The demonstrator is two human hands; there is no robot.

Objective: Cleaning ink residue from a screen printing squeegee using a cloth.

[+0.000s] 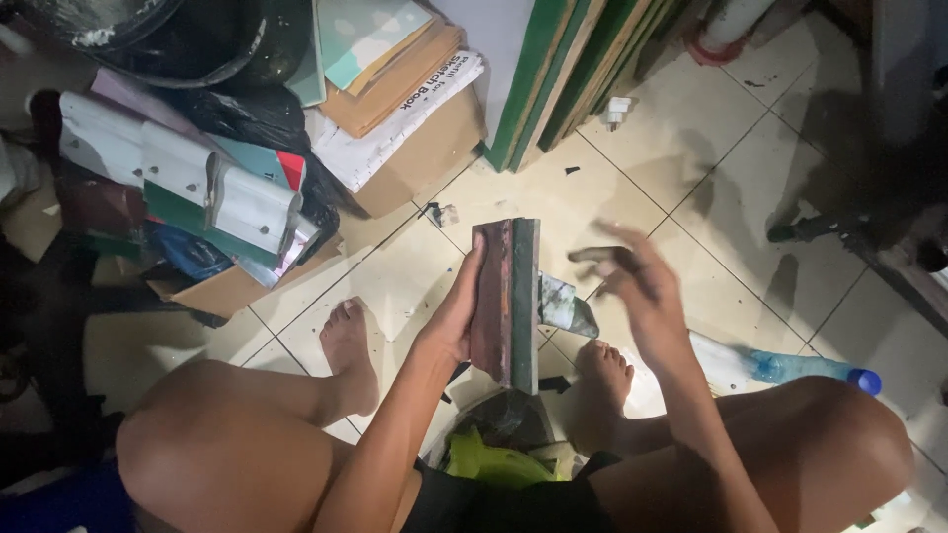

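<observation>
My left hand (456, 314) grips a long flat block (506, 296) and holds it upright over the tiled floor between my bare feet. The block is dark reddish wood with a green strip along its right edge. My right hand (644, 296) hovers just right of the block and is blurred by motion, its fingers pointing up and left. A crumpled grey rag (570, 308) sits between the block and that hand; I cannot tell whether the hand holds it.
A plastic bottle with a blue cap (795, 367) lies right of my right foot. Stacked cardboard and paper (395, 89), green-edged boards (553, 69) and white moulded pieces (197, 183) crowd the back left. A dark stand (839, 229) is at right. Something yellow-green (494, 460) lies between my legs.
</observation>
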